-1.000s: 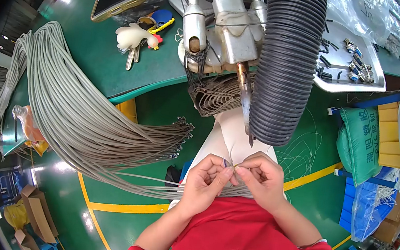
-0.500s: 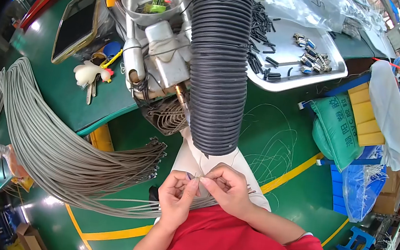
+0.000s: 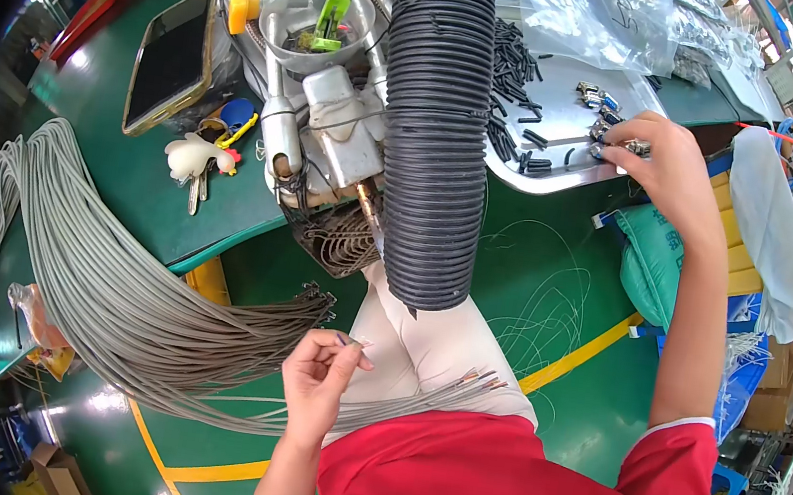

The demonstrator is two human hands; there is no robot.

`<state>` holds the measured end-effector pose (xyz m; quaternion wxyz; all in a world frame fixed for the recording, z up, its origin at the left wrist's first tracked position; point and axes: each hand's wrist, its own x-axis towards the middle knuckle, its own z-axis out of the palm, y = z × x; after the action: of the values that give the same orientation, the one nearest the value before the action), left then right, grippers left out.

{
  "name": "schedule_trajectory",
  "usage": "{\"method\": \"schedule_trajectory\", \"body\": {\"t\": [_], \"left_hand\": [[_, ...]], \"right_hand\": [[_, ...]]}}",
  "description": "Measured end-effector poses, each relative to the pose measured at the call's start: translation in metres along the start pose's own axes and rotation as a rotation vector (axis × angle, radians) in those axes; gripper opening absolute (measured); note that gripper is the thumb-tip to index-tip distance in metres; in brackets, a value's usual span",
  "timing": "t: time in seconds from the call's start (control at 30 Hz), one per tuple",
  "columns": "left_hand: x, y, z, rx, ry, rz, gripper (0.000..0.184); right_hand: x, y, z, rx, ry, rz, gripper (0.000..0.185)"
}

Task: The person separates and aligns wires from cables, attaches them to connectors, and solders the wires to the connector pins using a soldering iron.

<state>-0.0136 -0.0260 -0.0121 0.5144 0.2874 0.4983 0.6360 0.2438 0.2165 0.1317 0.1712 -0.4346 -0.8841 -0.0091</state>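
My left hand (image 3: 319,378), above my lap, is closed in a pinch on a thin cable end (image 3: 363,343); only its small pale tip shows past the fingers. Grey cables (image 3: 428,392) with stripped, coppery ends lie across my thighs, passing behind my left wrist. My right hand (image 3: 665,168) is stretched out over the metal tray (image 3: 550,183). Its thumb and index finger close around one of the small metal connectors (image 3: 600,134) piled there, some with blue parts. Short black tubes (image 3: 514,78) are scattered in the same tray.
A black ribbed hose (image 3: 433,142) hangs in front of me beside a metal machine (image 3: 337,125). A thick bundle of grey cables (image 3: 113,270) droops off the green table (image 3: 136,173) at left. The table also bears a phone (image 3: 172,63) and keys (image 3: 195,193). A green sack (image 3: 649,266) stands right.
My hands were together over my lap, fingering a wire tip. My right hand has moved up and right to the connectors in the tray; my left has shifted slightly left, still pinching.
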Motion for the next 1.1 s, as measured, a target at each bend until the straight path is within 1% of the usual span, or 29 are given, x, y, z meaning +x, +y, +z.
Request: {"method": "schedule_trajectory", "body": {"t": [0.03, 0.07, 0.17, 0.23, 0.27, 0.3, 0.37, 0.43, 0.5, 0.57, 0.6, 0.67, 0.7, 0.8, 0.93, 1.1], "left_hand": [[-0.001, 0.000, 0.001, 0.051, -0.032, -0.033, 0.008], [-0.002, -0.003, 0.001, 0.055, -0.056, -0.023, 0.008], [-0.004, -0.002, 0.012, 0.080, -0.021, -0.038, 0.005], [-0.005, -0.001, 0.015, 0.084, -0.005, -0.065, 0.005], [-0.006, -0.002, 0.013, 0.086, -0.049, -0.071, 0.006], [-0.007, -0.002, 0.013, 0.085, -0.094, -0.076, 0.007], [-0.008, 0.000, 0.014, 0.091, -0.073, -0.092, 0.007], [-0.008, 0.000, 0.016, 0.050, -0.107, -0.100, 0.007], [-0.008, 0.000, 0.018, 0.026, -0.133, -0.116, 0.007], [-0.009, 0.001, 0.019, 0.014, -0.171, -0.132, 0.007], [-0.009, 0.002, 0.019, 0.009, -0.190, -0.140, 0.007], [-0.010, 0.002, 0.021, 0.006, -0.206, -0.159, 0.007], [-0.010, 0.003, 0.022, 0.002, -0.220, -0.169, 0.007], [-0.011, 0.005, 0.024, -0.008, -0.234, -0.199, 0.007], [-0.012, 0.007, 0.025, -0.011, -0.243, -0.234, 0.009], [-0.012, 0.007, 0.023, 0.013, -0.264, -0.240, 0.011]], "right_hand": [[0.003, 0.001, 0.001, 0.003, 0.001, -0.006, 0.011], [0.007, 0.001, 0.002, 0.045, -0.036, 0.004, 0.011], [0.014, -0.007, 0.010, 0.152, -0.126, 0.005, 0.012], [0.011, -0.015, 0.017, 0.110, 0.076, -0.085, 0.014], [0.007, -0.024, 0.017, 0.119, 0.129, 0.006, 0.020], [0.000, -0.038, 0.015, 0.139, 0.117, -0.010, 0.020], [-0.021, -0.067, 0.011, 0.326, 0.266, 0.191, 0.022], [-0.046, -0.085, 0.022, 0.318, 0.281, -0.052, 0.023], [-0.070, -0.102, 0.045, 0.521, 0.166, -0.165, 0.022], [-0.097, -0.123, 0.061, 0.832, -0.113, 0.023, 0.022], [-0.104, -0.127, 0.066, 0.834, -0.114, 0.031, 0.022], [-0.113, -0.132, 0.073, 1.259, -0.466, 0.287, 0.019], [-0.117, -0.136, 0.079, 1.259, -0.465, 0.291, 0.019], [-0.126, -0.145, 0.097, 1.656, -0.315, 0.571, 0.021], [-0.129, -0.146, 0.110, 1.747, -0.373, 0.659, 0.021], [-0.129, -0.155, 0.109, 1.726, -0.383, 0.723, 0.018]]}}
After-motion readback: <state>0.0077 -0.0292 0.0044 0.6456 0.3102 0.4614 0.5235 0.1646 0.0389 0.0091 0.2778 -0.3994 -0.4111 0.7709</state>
